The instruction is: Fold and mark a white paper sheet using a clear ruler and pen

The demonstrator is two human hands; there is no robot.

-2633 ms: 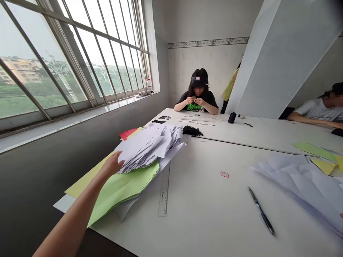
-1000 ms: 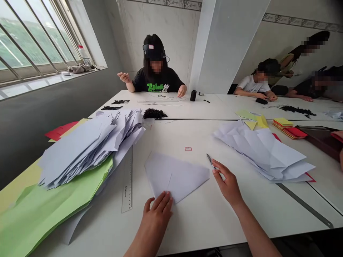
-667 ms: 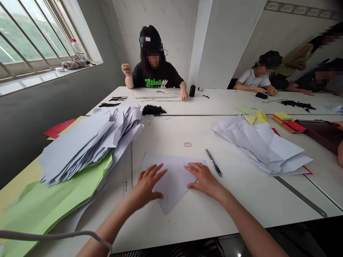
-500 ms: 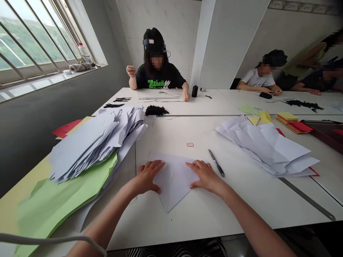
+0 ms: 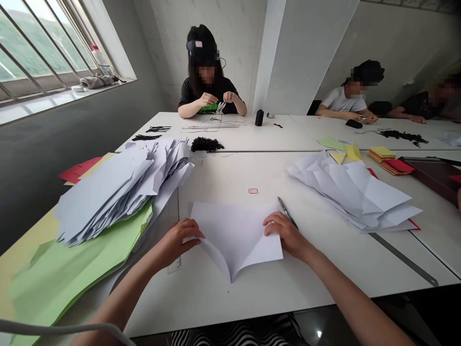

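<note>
A white sheet of paper (image 5: 232, 230) lies in front of me, its two side flaps lifted and its creased point toward me. My left hand (image 5: 182, 238) pinches the left edge between thumb and fingers. On the opposite edge, my right hand (image 5: 283, 233) is closed on the paper, its thumb mostly hidden. A pen (image 5: 284, 208) lies just beyond my right hand. Near my left wrist a clear ruler (image 5: 175, 265) rests on the table, partly covered by my arm. A small red-bordered label (image 5: 253, 191) sits past the far edge of the sheet.
Stacked white paper (image 5: 104, 192) and green sheets (image 5: 82, 259) cover the left side. Folded white sheets (image 5: 353, 192) lie to the right, with a metal ruler (image 5: 403, 259) nearby. Across the table, a person in a black shirt (image 5: 212, 96) handles thread by a black bundle (image 5: 207, 144).
The paper's flaps, folded inward before, are now opened outward. My hands went from resting flat on the folded sheet to gripping its edges. The person opposite brought both hands together.
</note>
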